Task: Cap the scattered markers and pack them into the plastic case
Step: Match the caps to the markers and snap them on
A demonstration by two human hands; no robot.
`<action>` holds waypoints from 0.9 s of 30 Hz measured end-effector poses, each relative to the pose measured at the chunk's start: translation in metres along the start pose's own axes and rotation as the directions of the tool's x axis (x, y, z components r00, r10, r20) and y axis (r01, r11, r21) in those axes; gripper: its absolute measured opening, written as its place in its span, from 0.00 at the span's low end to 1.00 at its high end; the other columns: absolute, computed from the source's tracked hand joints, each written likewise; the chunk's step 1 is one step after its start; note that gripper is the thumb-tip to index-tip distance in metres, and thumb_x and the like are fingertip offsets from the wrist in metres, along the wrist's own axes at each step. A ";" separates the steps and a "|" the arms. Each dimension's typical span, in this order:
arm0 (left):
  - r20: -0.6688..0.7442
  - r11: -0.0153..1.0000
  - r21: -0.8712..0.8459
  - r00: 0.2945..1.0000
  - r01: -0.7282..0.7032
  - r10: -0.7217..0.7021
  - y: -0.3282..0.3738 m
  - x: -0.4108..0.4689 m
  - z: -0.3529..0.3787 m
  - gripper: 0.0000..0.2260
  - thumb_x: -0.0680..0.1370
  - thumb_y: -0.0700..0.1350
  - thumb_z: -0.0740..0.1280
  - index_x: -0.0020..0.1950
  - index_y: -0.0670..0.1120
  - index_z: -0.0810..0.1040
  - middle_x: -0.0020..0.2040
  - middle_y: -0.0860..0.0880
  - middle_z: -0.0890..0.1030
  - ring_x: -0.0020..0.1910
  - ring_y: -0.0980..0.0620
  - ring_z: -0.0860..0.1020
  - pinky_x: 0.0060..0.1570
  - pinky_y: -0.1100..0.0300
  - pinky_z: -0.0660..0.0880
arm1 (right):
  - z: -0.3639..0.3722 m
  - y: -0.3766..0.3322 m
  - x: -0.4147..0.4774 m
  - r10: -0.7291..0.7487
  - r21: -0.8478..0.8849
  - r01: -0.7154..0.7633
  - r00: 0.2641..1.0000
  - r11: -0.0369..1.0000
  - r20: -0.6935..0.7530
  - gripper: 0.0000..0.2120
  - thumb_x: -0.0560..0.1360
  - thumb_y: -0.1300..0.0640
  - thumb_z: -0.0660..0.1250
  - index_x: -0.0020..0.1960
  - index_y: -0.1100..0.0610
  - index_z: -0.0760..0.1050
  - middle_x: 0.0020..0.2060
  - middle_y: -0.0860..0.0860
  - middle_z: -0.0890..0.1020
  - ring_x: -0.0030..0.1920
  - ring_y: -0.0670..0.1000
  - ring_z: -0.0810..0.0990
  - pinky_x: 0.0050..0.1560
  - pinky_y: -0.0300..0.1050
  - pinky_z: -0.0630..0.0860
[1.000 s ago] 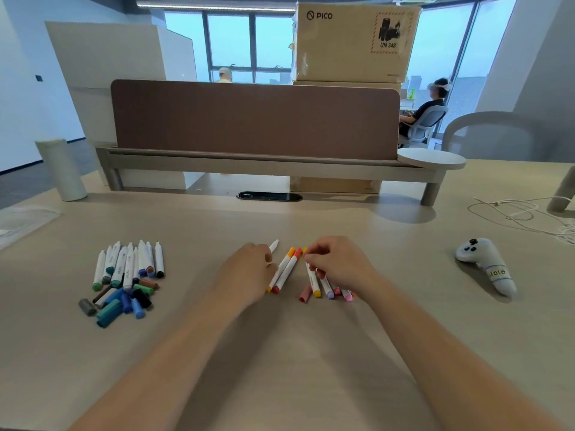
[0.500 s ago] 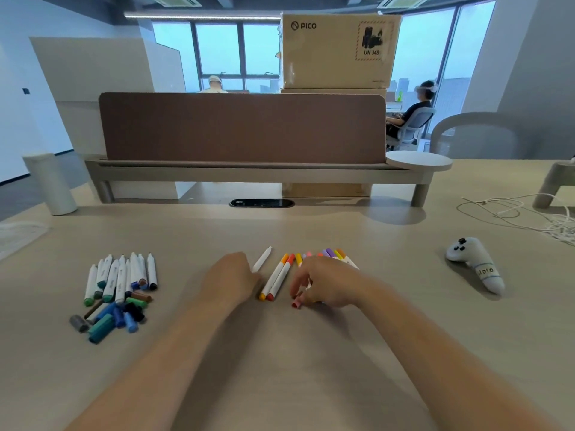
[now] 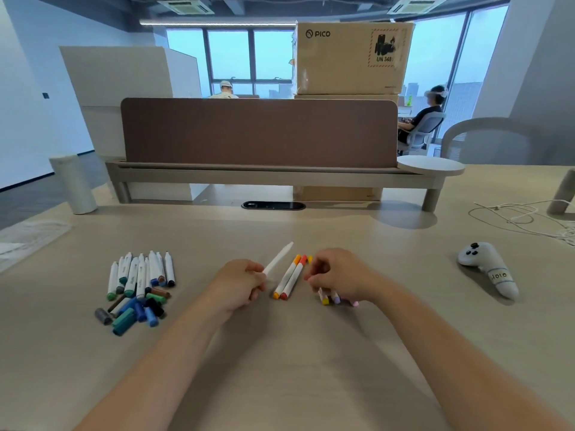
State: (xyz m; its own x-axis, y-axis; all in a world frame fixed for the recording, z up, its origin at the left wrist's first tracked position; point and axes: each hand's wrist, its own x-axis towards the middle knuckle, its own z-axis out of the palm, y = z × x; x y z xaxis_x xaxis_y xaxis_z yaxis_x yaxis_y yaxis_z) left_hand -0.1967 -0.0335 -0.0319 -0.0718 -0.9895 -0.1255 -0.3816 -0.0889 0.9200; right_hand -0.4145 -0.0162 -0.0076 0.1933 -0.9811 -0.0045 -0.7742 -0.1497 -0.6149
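Caps (image 3: 130, 315) lie heaped at centre left, touching a row of open markers (image 3: 140, 272) too crowded to count. Left hand (image 3: 239, 284) pinches one white marker (image 3: 278, 259). Two capped markers (image 3: 289, 278) lie between the hands. Right hand (image 3: 339, 275) curls over three marker ends (image 3: 329, 298); whether it grips them, I cannot tell. One controller (image 3: 485, 269) lies at the right.

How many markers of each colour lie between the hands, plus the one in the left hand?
Orange marker: 1
Red marker: 1
White marker, in the left hand: 1
Total: 3
Other markers under the right hand are partly hidden.
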 end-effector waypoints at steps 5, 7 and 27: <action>0.172 0.986 -0.167 0.985 0.014 0.015 -0.008 -0.024 0.003 0.09 0.81 0.36 0.61 0.46 0.40 0.80 0.35 0.46 0.79 0.25 0.54 0.69 0.24 0.63 0.64 | -0.004 0.007 0.000 0.133 0.297 -0.043 0.948 0.954 -0.290 0.04 0.77 0.54 0.69 0.46 0.49 0.82 0.39 0.44 0.83 0.39 0.43 0.78 0.41 0.38 0.73; 0.225 0.980 -0.200 0.974 0.022 0.024 -0.008 -0.028 0.004 0.08 0.81 0.35 0.62 0.48 0.38 0.81 0.36 0.45 0.80 0.26 0.54 0.70 0.23 0.64 0.63 | -0.004 0.006 -0.001 0.202 0.439 -0.060 0.937 0.897 -0.285 0.09 0.80 0.57 0.65 0.46 0.51 0.84 0.37 0.43 0.84 0.37 0.43 0.77 0.41 0.38 0.73; 0.309 0.993 -0.113 0.949 -0.031 0.065 -0.007 -0.028 -0.001 0.09 0.80 0.34 0.61 0.52 0.37 0.82 0.35 0.46 0.79 0.27 0.54 0.69 0.24 0.65 0.63 | -0.001 -0.003 0.000 0.244 0.586 -0.071 0.944 0.808 -0.223 0.08 0.80 0.61 0.64 0.49 0.62 0.82 0.34 0.51 0.83 0.31 0.45 0.72 0.33 0.36 0.73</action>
State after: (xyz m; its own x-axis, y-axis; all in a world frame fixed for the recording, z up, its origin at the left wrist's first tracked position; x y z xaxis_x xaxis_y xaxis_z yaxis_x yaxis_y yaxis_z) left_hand -0.1909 -0.0056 -0.0344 -0.3775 -0.9095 -0.1741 -0.2729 -0.0704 0.9595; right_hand -0.4129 -0.0160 -0.0056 -0.1408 -0.9898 0.0213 -0.2860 0.0200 -0.9580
